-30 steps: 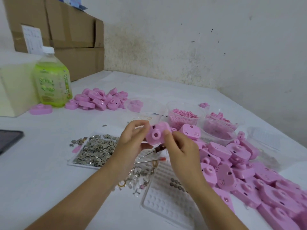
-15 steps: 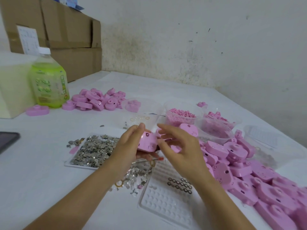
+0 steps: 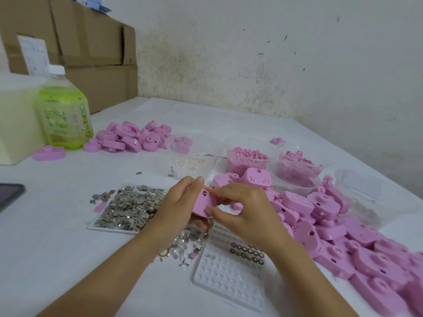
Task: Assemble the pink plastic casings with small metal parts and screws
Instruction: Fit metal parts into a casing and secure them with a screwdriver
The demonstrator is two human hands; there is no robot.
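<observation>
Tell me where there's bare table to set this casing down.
Bare table for the held casing lies left, between the dark screen and the metal-parts tray, and far back behind the tubs toward the wall. Crowded: the casing pile on the right and the dimpled tray in front.

One green bottle (image 3: pixel 65 115), two stacked cardboard boxes (image 3: pixel 91 33), one dimpled tray (image 3: pixel 229 277). One held casing (image 3: pixel 203 202). Loose casings (image 3: pixel 325 225) in two heaps, beyond counting.

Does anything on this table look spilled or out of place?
Yes: metal bits lie on the table off the left corner of the metal parts tray, and a loose heap sits outside it beside the dimpled tray. Nothing looks damaged.
</observation>
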